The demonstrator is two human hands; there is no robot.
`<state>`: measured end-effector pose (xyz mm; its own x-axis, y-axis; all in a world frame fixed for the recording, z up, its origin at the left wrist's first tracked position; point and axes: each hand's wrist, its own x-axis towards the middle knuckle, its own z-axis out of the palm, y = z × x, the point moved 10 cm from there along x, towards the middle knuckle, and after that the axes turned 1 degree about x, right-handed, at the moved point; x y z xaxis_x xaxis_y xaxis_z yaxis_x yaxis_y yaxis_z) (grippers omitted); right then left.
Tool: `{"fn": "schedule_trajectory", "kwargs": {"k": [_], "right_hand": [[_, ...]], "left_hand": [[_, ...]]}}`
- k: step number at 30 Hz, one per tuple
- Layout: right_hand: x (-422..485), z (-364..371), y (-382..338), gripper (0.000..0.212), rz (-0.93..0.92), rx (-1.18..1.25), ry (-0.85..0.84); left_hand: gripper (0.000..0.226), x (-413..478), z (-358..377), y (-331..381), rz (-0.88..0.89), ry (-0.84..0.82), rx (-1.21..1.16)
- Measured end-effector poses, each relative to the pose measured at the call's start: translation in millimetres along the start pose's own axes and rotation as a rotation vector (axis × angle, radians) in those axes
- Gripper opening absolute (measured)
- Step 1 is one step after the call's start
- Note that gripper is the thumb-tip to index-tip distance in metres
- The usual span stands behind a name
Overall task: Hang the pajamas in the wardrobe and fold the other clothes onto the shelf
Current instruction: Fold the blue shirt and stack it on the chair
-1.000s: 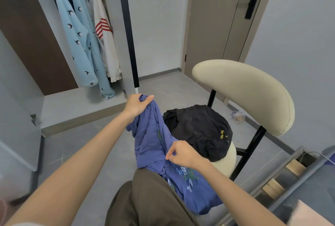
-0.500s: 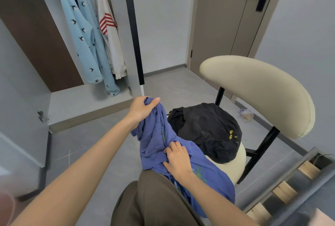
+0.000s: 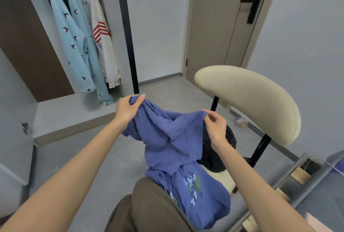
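R hand point(image 3: 216, 127) has come up off the lap since half a sec ago, now pinching the blue top's point(image 3: 171, 138) edge at its 2 o'clock. L hand point(image 3: 128, 109) grips the bunched corner at 10. Top's stretched btwn them, rest draped over the knee point(image 3: 149, 205). Black garment point(image 3: 221, 151) sits behind it on the chair point(image 3: 247, 101), prob crumpled. Bird-print pajamas point(image 3: 74, 41) hang in the wardrobe point(image 3: 70, 112), 11 o'clock.

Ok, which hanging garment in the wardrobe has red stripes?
The white garment, hanging on the right; the light-blue pajamas left of it bear small dark birds instead.
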<state>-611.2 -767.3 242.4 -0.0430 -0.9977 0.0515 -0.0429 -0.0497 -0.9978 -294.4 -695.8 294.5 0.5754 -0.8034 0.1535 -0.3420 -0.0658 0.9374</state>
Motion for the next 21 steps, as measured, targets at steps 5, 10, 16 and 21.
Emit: {"fn": "schedule_trajectory", "kwargs": {"k": [5, 10, 16, 21], "right_hand": [[19, -28, -42, 0.012, 0.174, 0.465, -0.059], [26, -50, -86, 0.008, 0.125, 0.519, -0.106], [31, -83, -143, 0.017, -0.073, 0.050, -0.005], [28, -79, -199, 0.023, -0.138, 0.274, -0.062]], "left_hand": [[0.036, 6, -1, 29, 0.060, -0.005, -0.023], [0.050, 8, 1, 53, 0.049, -0.029, -0.062], [0.043, 13, 6, 96, 0.018, -0.077, -0.122], [0.042, 10, -2, 187, 0.237, 0.004, -0.178]]}}
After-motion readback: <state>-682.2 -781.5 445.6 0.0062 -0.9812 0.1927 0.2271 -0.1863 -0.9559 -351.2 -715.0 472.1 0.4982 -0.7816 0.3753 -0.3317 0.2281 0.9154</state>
